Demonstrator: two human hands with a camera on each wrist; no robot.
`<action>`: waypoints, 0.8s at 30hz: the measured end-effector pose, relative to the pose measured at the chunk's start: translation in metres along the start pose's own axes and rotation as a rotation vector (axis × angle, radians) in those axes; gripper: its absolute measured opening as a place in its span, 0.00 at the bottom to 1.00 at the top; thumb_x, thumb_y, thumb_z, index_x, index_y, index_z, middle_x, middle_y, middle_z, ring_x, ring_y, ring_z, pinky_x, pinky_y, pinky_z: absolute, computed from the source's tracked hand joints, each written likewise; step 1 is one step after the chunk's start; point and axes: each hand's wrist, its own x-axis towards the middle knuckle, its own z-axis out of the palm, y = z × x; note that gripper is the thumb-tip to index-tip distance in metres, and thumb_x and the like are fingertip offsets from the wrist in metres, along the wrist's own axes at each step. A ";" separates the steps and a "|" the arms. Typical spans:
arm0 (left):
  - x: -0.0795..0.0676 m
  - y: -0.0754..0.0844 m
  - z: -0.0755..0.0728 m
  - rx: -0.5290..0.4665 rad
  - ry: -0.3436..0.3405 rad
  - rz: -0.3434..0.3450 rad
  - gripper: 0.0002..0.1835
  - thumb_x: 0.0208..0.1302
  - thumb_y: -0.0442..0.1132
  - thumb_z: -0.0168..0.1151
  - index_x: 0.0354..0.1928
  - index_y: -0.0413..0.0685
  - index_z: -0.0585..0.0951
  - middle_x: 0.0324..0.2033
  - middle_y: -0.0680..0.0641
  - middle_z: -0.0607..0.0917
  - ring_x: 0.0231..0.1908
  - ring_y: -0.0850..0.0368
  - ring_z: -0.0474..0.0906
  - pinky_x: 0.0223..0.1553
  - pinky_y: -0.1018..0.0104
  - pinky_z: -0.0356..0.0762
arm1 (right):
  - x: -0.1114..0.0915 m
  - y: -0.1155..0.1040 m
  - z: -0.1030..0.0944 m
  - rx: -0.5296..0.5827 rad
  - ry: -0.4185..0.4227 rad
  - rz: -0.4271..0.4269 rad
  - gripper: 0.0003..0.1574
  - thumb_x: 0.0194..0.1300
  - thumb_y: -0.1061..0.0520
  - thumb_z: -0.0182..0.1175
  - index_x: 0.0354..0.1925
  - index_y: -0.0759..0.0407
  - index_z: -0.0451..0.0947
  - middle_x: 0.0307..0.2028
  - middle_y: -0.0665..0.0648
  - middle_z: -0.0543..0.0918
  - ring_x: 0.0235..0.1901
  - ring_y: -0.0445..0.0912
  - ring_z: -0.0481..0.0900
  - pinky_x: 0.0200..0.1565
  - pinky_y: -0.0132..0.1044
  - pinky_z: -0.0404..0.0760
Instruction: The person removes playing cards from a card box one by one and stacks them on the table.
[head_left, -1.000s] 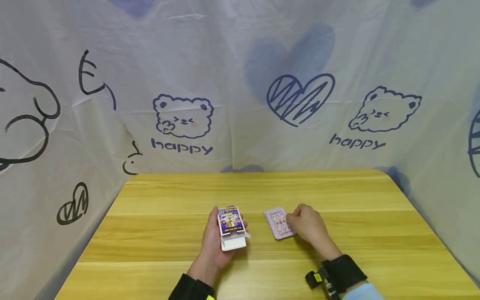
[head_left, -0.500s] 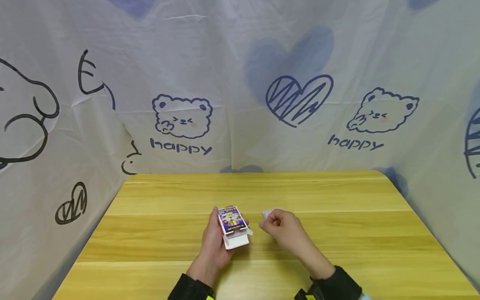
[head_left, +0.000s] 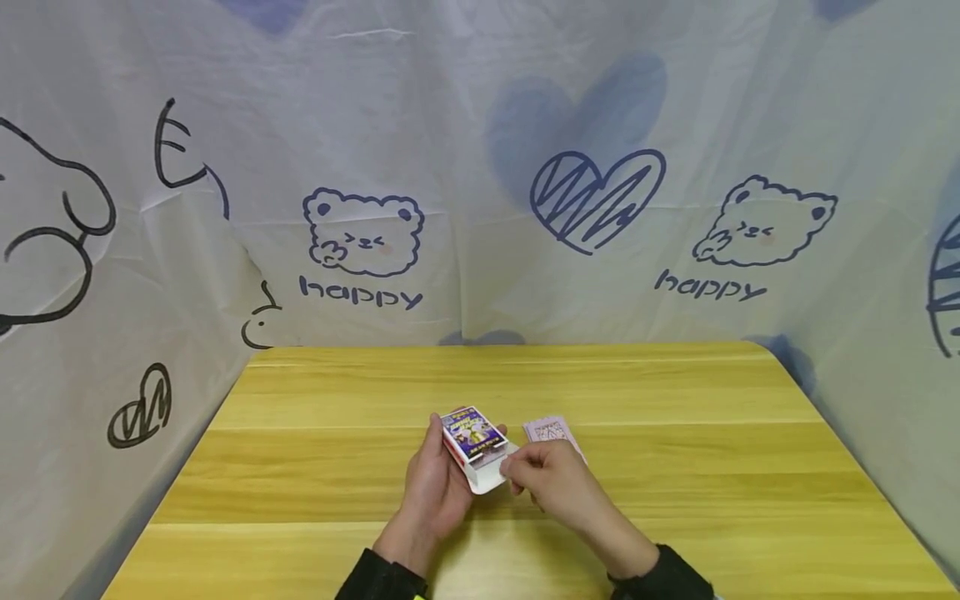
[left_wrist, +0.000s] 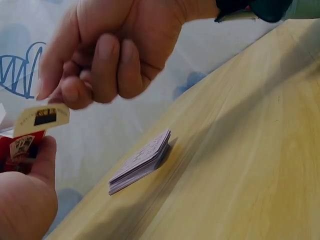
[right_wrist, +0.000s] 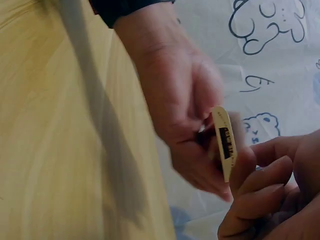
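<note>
In the head view, my left hand point(head_left: 437, 483) holds a playing card box point(head_left: 474, 433) with a purple and gold front, its thumb along the left side. The box's white end flap point(head_left: 486, 477) hangs out toward me. My right hand point(head_left: 558, 483) has curled fingers and pinches the flap's right edge between thumb and index finger. The left wrist view shows that contact at the pale flap point(left_wrist: 42, 119). A deck of cards point(left_wrist: 141, 162) with patterned backs lies on the table, partly behind my right hand in the head view.
The wooden table point(head_left: 322, 467) has a yellow grain and a rounded far corner. Behind and beside it hangs a white cloth point(head_left: 480, 275) with bear and heart drawings.
My right hand has moved left from the deck of cards to the box's flap. The left hand has turned the box so its open end points more to the right.
</note>
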 end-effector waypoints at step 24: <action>-0.002 -0.001 -0.003 -0.014 -0.035 0.033 0.33 0.76 0.61 0.28 0.73 0.49 0.49 0.70 0.34 0.59 0.64 0.40 0.66 0.64 0.53 0.70 | 0.009 0.017 0.007 0.230 0.018 0.119 0.10 0.57 0.63 0.62 0.34 0.70 0.75 0.17 0.51 0.72 0.13 0.39 0.64 0.13 0.27 0.62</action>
